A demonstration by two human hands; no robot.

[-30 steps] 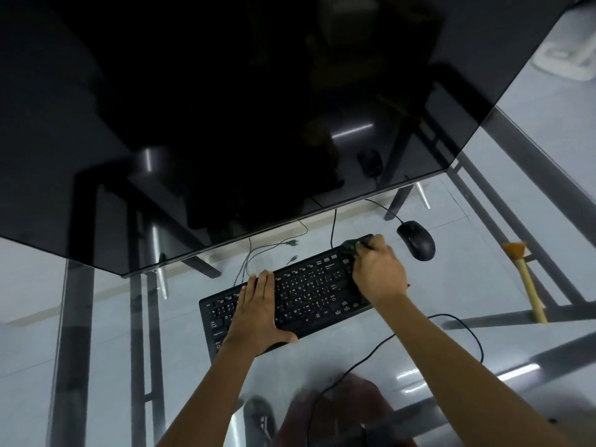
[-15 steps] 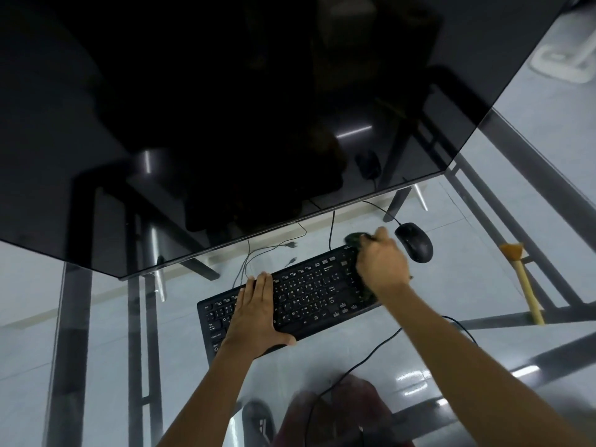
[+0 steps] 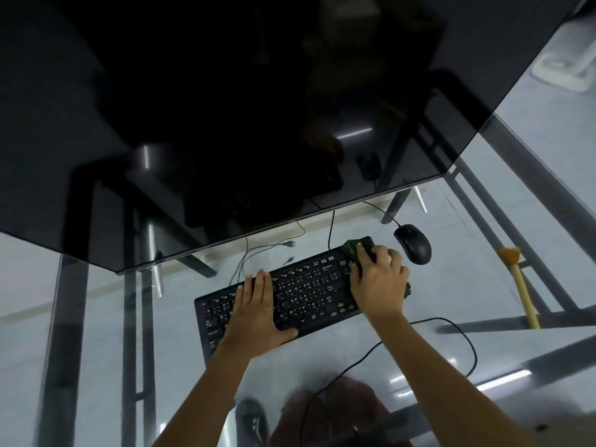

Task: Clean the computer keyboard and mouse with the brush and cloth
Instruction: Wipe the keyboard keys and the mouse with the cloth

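A black keyboard [image 3: 300,291] lies slanted on the glass table. My left hand [image 3: 258,312] rests flat on its left half, fingers together, pressing it down. My right hand [image 3: 379,280] presses a dark green cloth [image 3: 353,246] onto the keyboard's right end; the cloth shows at the far corner and a bit by my wrist. A black mouse [image 3: 414,243] sits just right of the keyboard, untouched. A brush [image 3: 519,285] with a yellow handle and orange bristles lies further right on the glass.
A large dark monitor [image 3: 225,124] looms over the back of the glass table [image 3: 467,295]. Cables [image 3: 448,324] run from keyboard and mouse across the glass. Metal frame bars and my feet show beneath the glass.
My right hand with the cloth slid forward to the keyboard's far right corner, then drew slightly back. My left hand stayed put on the keyboard.
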